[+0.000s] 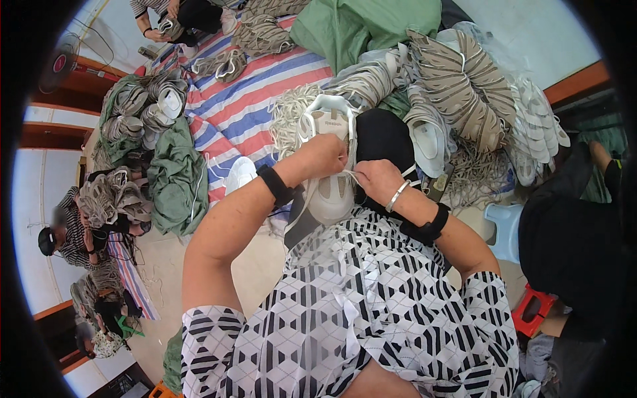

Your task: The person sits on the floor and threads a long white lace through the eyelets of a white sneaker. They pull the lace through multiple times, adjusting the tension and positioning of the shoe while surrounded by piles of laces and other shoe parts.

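A beige and white sneaker upper lies over my lap, its toe toward me and its collar pointing away. My left hand is closed over its lacing area, fingers curled in a pinch. From there a pale shoelace runs across to my right hand, which grips it between thumb and fingers. Another length of lace hangs down beside the toe on the left. The fingertips of my left hand are partly hidden. Beyond the shoe rests a bundle of cream laces.
Stacked beige shoe uppers stand at the far right. A striped sheet covers the floor ahead, with a green sack at left. A blue stool and a red stool stand at right. Other people sit around with shoes.
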Demonstrator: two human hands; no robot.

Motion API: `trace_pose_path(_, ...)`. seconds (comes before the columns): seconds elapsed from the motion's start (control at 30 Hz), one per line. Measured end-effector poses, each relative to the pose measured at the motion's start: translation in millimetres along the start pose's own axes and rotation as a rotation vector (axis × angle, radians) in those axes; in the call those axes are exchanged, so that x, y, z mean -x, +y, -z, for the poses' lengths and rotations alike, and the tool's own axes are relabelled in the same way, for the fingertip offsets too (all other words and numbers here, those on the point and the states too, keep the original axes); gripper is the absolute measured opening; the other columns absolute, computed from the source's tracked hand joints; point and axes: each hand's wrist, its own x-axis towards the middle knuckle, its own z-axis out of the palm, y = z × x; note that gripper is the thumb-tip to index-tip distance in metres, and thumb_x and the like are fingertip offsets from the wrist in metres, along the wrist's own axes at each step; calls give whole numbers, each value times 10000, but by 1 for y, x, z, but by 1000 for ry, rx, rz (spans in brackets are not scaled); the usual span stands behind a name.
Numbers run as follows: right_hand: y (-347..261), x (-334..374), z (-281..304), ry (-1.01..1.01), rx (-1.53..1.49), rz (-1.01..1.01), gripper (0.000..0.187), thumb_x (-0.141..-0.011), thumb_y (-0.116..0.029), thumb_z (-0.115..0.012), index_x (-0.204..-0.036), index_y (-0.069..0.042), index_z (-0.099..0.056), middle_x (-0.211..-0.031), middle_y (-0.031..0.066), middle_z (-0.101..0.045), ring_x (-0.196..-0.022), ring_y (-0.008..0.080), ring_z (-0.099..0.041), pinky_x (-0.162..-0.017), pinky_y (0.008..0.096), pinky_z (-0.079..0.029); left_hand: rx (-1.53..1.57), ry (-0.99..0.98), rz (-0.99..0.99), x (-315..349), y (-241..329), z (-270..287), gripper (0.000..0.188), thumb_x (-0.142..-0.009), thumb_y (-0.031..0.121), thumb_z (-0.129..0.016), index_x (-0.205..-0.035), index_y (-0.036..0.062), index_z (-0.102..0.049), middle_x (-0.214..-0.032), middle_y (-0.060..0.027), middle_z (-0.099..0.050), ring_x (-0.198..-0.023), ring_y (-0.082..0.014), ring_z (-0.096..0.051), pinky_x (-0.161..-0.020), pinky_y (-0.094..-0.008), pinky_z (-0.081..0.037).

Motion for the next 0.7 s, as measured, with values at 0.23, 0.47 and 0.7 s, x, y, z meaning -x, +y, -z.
trace_pose_path(0.23,-2,-2,-2,-14,42,-61,190,-883,-201,-555,-845,-47,-659,-753,208,-660,-764,391,-661,-713,481,-530,57,94,-12,3,-1,-10,128,-719,114,-641,-800,37,-703,-760,-173,-674,-712,-329,-657,-686,-399,-514)
trace_pose_path(0.47,-1,-1,-5,-37,72,-15,195,-874,-181,-543,-822,-31,-656,-748,221,-657,-752,399,-656,-727,487,-523,-30,81,45,5,9,-11,162,-727,110,-634,-865,53,-696,-808,-173,-681,-782,-344,-667,-720,-418,-522)
trace_pose_path(0.7,13,-3,-4,70,-303,-47,164,-869,-171,-611,-849,-19,-667,-678,148,-653,-611,279,-648,-554,391,-504,-62,142,25,22,14,-17,205,-759,132,-639,-953,71,-656,-889,-167,-685,-845,-347,-669,-748,-438,-526)
